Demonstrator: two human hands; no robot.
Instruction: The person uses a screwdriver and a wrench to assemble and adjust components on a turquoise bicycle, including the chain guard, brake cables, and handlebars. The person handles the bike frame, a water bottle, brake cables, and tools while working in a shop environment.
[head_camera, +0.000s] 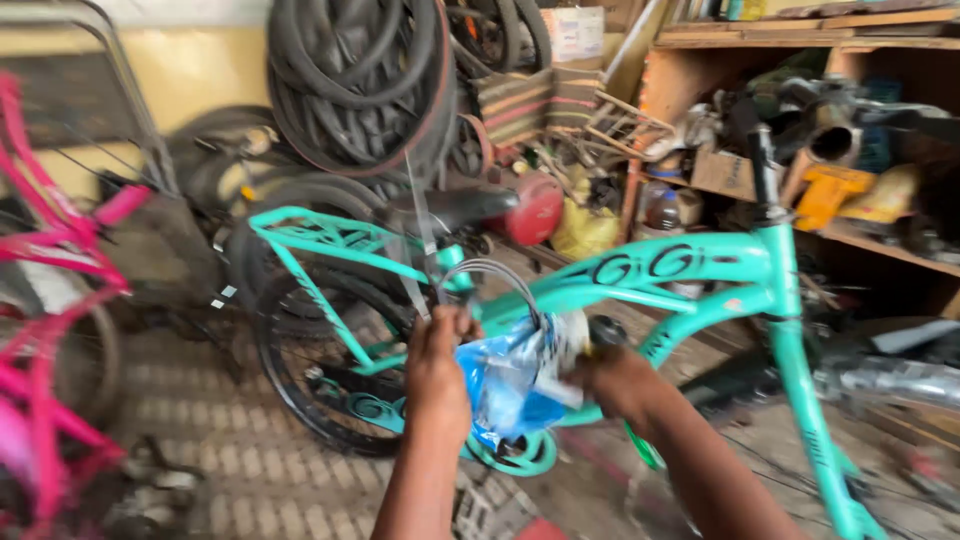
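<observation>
A turquoise bicycle (640, 275) stands across the middle of the head view, with a black saddle (450, 208) and a black rear tyre (275, 370). My left hand (438, 375) grips the left side of a blue and clear plastic bag (510, 385) in front of the frame. My right hand (615, 380) holds the bag's right side. A looped grey cable (490, 270) rises from the bag near my left fingers. The picture is blurred by motion, so the bag's contents are hard to tell.
A pink bicycle (45, 300) stands at the left edge. Black tyres and tubes (360, 80) hang on the back wall. Wooden shelves (850, 40) at right hold cluttered parts, a bottle (665, 210) and a red container (535, 210). The floor is patterned brick.
</observation>
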